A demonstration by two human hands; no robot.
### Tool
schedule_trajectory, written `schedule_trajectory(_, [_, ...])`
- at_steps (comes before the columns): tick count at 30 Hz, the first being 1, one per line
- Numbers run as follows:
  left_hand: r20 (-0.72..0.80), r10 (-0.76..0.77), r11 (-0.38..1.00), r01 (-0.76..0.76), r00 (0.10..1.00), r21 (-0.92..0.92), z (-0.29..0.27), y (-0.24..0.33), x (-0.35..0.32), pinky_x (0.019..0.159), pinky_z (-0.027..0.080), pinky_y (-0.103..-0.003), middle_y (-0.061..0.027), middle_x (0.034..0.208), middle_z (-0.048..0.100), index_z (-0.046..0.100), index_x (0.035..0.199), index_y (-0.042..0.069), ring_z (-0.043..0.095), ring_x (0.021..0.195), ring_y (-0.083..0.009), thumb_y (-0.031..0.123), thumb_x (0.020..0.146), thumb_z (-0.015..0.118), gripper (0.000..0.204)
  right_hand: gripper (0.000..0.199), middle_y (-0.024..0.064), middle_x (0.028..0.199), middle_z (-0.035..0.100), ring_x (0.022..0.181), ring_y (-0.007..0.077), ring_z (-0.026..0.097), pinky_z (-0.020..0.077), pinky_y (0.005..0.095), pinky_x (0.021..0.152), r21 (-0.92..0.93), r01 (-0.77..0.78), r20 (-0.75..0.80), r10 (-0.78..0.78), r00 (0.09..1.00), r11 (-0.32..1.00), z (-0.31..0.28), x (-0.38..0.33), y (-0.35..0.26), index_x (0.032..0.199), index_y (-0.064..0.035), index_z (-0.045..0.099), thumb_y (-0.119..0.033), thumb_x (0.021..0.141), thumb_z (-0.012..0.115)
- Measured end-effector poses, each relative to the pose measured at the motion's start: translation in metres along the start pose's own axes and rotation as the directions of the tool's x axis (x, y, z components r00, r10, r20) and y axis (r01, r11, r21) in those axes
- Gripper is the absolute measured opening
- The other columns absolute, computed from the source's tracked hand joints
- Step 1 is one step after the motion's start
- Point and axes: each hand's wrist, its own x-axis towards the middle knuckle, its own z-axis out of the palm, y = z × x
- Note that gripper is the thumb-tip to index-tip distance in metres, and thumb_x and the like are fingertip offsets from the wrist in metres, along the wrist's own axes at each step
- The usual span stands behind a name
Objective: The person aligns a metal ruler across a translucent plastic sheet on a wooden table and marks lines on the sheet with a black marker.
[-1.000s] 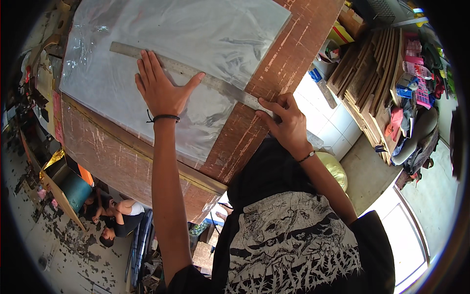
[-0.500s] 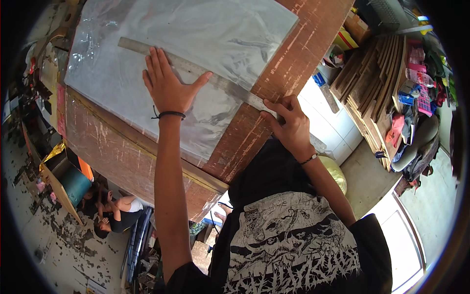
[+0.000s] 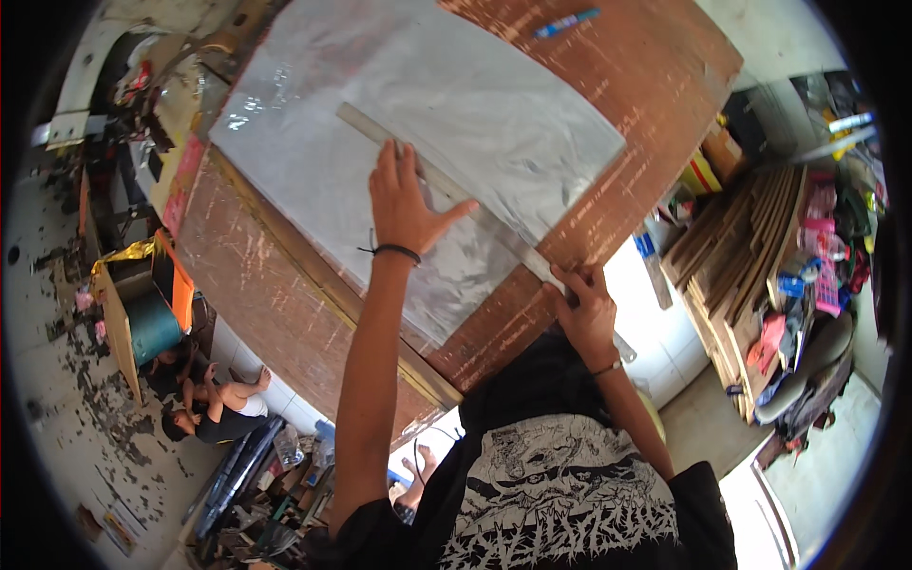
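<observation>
A: What is being done by the right hand (image 3: pixel 584 309)?
B: The near end of the long metal ruler (image 3: pixel 446 195) is pinched by it, at five o'clock.
A: And the left hand (image 3: pixel 404 204)?
B: It is pressed flat, fingers spread, on the ruler's middle. The ruler is laid slanting across the shiny plastic sheet (image 3: pixel 408 133) on the brown table (image 3: pixel 608 114). A blue pen (image 3: pixel 565 21) is seen at twelve o'clock.

- Metal ruler (image 3: pixel 446 190): long, grey, flat, lying diagonally across the sheet, its near end reaching past the sheet's edge onto the tabletop.
- Plastic sheet (image 3: pixel 475 114): clear, glossy, slightly wrinkled, spread flat on reddish-brown wood.
</observation>
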Motion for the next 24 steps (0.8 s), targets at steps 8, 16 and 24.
schedule_trajectory(8, [0.003, -0.042, 0.999, 0.042, 0.999, -0.016, 0.0048, -0.0068, -0.0097, 0.125, 0.019, -0.057, -0.0250, 0.168, 0.023, 0.029, 0.157, -0.007, 0.021, 0.155, -0.0408, 0.074, 0.069, 0.080, 0.129, 0.026, 0.0050, 0.089, 0.056, 0.061, 0.0200, 0.061, 0.0534, 0.0366, 0.057, -0.029, 0.038, -0.015, -0.038, 0.999, 0.999, 0.0042, -0.0018, -0.0017, 0.111, -0.0162, 0.078, -0.025, 0.087, 0.083])
schedule_trajectory(16, [0.100, -0.084, 0.996, 0.081, 0.991, 0.036, 0.0050, -0.0061, -0.0059, 0.128, 0.012, -0.053, -0.0227, 0.171, 0.015, 0.023, 0.162, -0.004, 0.015, 0.159, -0.0372, 0.086, 0.071, 0.069, 0.135, 0.027, 0.0037, 0.090, 0.056, 0.059, 0.0160, 0.060, 0.0523, 0.0349, 0.056, -0.034, 0.035, -0.028, -0.036, 0.999, 0.999, 0.0038, 0.0008, -0.0036, 0.112, -0.0161, 0.078, -0.024, 0.086, 0.084])
schedule_trajectory(24, [0.106, -0.089, 0.996, 0.086, 0.990, 0.028, 0.0077, -0.0036, -0.0049, 0.128, 0.010, -0.054, -0.0219, 0.172, 0.013, 0.022, 0.162, -0.004, 0.014, 0.159, -0.0367, 0.087, 0.072, 0.068, 0.136, 0.029, 0.0037, 0.090, 0.057, 0.062, 0.0169, 0.062, 0.0536, 0.0351, 0.057, -0.010, -0.019, -0.010, 0.018, 1.000, 1.000, 0.0042, -0.0024, 0.0000, 0.113, -0.0159, 0.079, -0.027, 0.087, 0.083])
